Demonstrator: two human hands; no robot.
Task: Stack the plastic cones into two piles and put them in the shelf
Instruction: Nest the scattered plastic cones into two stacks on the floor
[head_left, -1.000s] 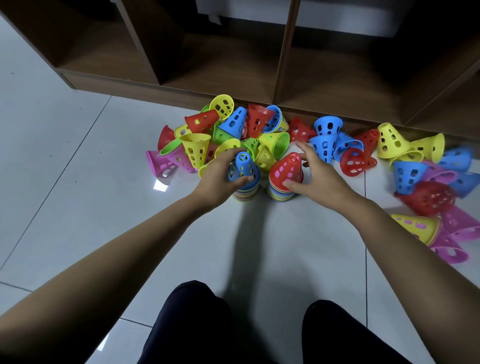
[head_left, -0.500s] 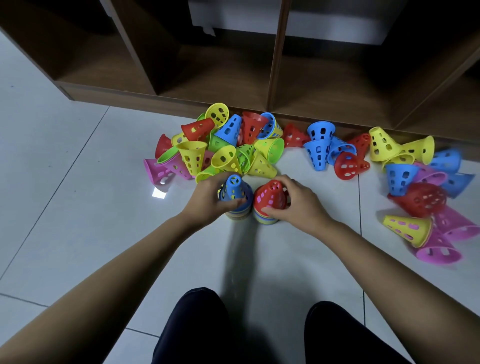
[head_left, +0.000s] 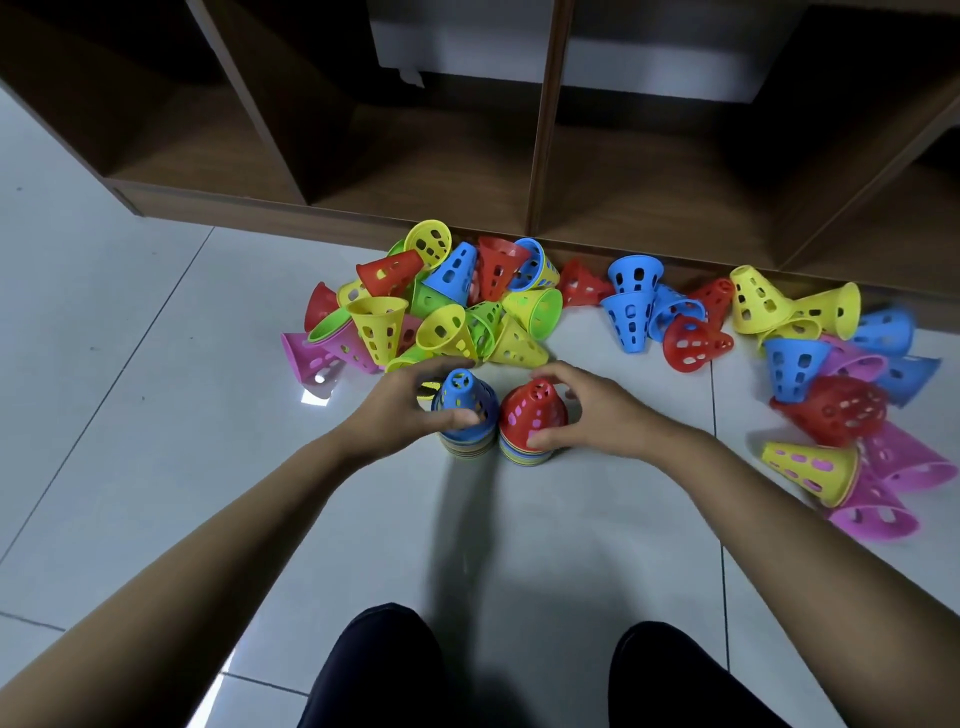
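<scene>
Behind the piles (head_left: 460, 387), loose cones (head_left: 376, 325), shelf (head_left: 431, 171) beyond

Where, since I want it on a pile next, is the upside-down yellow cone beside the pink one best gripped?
Pinch the wide rim of the yellow cone from above, thumb inside the mouth. It stands on its narrow end, mouth open upward, and the pink cone and a tilted yellow cone crowd its walls, so a side approach looks blocked.

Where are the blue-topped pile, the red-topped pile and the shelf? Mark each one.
blue-topped pile (head_left: 465, 395), head view, side of its top blue cone.
red-topped pile (head_left: 532, 410), head view, side of its top red cone.
shelf (head_left: 545, 130), head view, upright divider between two compartments.
</scene>
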